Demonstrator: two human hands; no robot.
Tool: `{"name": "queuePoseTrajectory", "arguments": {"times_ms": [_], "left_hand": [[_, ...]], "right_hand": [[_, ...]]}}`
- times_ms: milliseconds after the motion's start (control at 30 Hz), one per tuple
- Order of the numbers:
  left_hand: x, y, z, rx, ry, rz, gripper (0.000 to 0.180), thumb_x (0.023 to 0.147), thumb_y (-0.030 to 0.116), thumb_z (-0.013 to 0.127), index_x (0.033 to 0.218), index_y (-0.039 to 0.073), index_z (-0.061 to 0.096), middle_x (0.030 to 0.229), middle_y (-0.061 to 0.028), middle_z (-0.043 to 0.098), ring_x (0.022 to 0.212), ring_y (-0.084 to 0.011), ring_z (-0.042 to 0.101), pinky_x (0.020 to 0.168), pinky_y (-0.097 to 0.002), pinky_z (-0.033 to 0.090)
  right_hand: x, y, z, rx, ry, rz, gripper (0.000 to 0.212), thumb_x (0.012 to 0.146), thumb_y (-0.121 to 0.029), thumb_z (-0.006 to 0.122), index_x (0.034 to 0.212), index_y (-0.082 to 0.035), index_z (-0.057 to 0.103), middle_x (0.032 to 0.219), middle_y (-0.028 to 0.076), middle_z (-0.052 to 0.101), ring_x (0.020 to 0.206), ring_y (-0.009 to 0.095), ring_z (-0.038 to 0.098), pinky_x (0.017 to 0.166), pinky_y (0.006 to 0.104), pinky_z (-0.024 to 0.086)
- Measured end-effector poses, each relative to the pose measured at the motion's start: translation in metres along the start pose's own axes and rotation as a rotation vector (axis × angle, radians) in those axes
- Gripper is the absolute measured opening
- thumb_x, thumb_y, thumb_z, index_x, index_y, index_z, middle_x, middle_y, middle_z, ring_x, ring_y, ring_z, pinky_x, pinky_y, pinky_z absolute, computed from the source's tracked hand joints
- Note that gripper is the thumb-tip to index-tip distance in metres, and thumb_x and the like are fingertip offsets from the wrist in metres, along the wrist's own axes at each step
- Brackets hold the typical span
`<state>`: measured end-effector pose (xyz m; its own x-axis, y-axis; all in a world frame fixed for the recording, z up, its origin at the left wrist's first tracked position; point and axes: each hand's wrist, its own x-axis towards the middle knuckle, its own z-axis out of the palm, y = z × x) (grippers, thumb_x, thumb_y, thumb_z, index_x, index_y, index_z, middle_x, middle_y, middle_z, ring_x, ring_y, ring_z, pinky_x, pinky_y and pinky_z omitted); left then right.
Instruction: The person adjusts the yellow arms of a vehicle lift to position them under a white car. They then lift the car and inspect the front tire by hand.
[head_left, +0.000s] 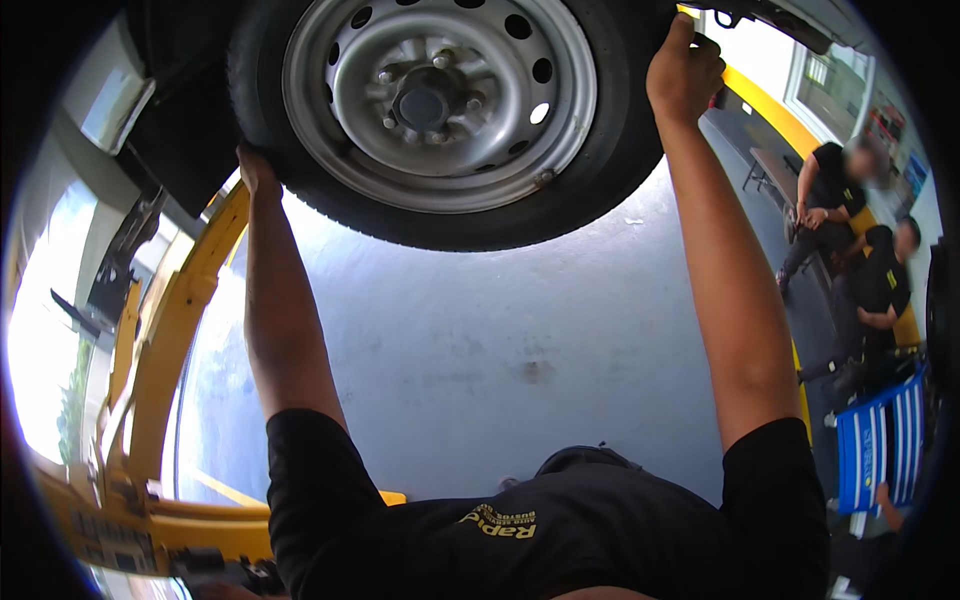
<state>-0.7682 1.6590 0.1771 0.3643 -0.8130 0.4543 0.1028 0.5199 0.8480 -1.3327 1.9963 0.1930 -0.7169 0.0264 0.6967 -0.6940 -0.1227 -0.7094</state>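
A wheel (pixel 440 105) with a silver steel rim and a black tyre hangs raised in front of me, with its nuts and dark centre cap facing me. My left hand (pixel 258 170) presses against the tyre's lower left edge, and its fingers are mostly hidden behind the rubber. At the tyre's right edge is my right hand (pixel 685 75), closed with the fingers curled and the thumb pointing up. What lies inside those fingers is hidden. Both arms are stretched upward around the wheel.
Yellow lift arms (pixel 185 330) stand on the left. Below the wheel spreads a grey floor (pixel 520 340). On the right, two people in dark shirts sit on a bench (pixel 772 172), near a blue and white striped item (pixel 880 450). A dark vehicle part (pixel 775 22) reaches in at upper right.
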Motion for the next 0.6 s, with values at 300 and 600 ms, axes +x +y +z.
{"name": "queuePoseTrajectory", "arguments": {"times_ms": [300,600], "left_hand": [[-0.043,0.007,0.050,-0.140,-0.063,-0.032,0.057,0.106,0.036,0.031,0.134,-0.005,0.060,0.138,-0.0256,0.061,0.124,-0.0379,0.058,0.111,-0.0440,0.043],[-0.059,0.014,0.037,-0.126,0.046,0.023,0.059,0.101,0.044,0.041,0.125,-0.006,0.063,0.119,-0.0219,0.065,0.107,-0.0322,0.059,0.102,-0.0427,0.044]], "right_hand": [[0.027,0.006,0.003,0.022,0.126,-0.044,0.065,0.107,-0.053,0.045,0.121,0.007,0.064,0.125,0.033,0.065,0.122,0.049,0.057,0.106,0.0512,0.042],[0.044,0.008,0.015,0.163,0.080,-0.012,0.068,0.108,-0.053,0.040,0.138,0.006,0.059,0.139,0.027,0.063,0.132,0.040,0.056,0.114,0.0438,0.039]]}}
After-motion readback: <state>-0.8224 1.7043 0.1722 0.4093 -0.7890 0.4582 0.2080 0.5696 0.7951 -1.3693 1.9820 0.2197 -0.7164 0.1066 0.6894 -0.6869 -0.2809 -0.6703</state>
